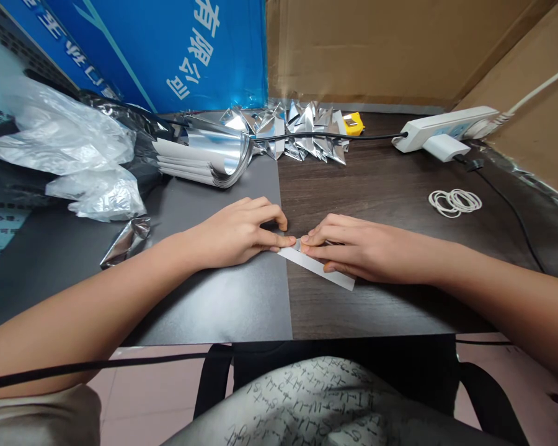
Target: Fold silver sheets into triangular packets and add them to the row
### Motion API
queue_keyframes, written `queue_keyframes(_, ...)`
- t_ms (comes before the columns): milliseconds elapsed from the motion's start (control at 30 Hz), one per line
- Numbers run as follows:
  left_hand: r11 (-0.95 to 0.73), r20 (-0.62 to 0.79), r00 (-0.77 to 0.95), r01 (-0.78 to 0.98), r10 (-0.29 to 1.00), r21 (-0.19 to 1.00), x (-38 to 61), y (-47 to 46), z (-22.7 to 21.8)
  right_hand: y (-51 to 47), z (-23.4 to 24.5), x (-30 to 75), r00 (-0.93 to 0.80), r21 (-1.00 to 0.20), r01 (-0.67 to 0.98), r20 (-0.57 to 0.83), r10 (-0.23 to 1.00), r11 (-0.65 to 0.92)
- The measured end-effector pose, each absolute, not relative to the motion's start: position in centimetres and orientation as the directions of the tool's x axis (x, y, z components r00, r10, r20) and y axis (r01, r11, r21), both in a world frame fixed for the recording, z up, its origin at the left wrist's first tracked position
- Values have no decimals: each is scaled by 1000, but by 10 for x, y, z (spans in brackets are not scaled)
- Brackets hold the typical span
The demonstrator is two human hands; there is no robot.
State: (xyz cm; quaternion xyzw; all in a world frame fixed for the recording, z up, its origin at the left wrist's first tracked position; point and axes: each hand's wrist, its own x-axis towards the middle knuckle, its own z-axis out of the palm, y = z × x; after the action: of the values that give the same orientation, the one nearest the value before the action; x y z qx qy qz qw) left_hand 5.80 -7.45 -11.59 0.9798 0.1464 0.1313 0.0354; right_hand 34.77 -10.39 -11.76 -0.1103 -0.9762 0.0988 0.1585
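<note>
A narrow strip of foil paper (323, 271) lies slantwise on the table in front of me, its white side showing, with a bit of silver between my fingertips. My left hand (246, 232) rests at the strip's left end, fingers bent and the thumb pressed on it. My right hand (358, 244) bends over the strip from the right, its fingertips pinching close to my left thumb. Part of the strip is hidden under the right fingers. Behind the left hand is a stack of curled silver-faced sheets (190, 162); several folded silver foil pieces (307, 133) lie heaped beyond.
A yellow tape measure (353, 124) sits beside the foil heap. A white power strip (446, 127) with a plugged-in adapter stands back right, its black cable crossing the foil. White elastic loops (456, 202) lie at right. Clear plastic bags (79, 148) and a crumpled foil piece (128, 241) are at left.
</note>
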Motion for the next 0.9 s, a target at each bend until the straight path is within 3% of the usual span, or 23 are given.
queue_keyframes(500, -947, 234, 922, 274, 308, 168, 57, -72, -118, -104, -119, 348, -925, -259, 187, 280, 259, 948)
queue_keyframes(900, -952, 238, 923, 280, 303, 126, 57, -73, -116, -102, -119, 346, -927, -278, 176, 276, 254, 944)
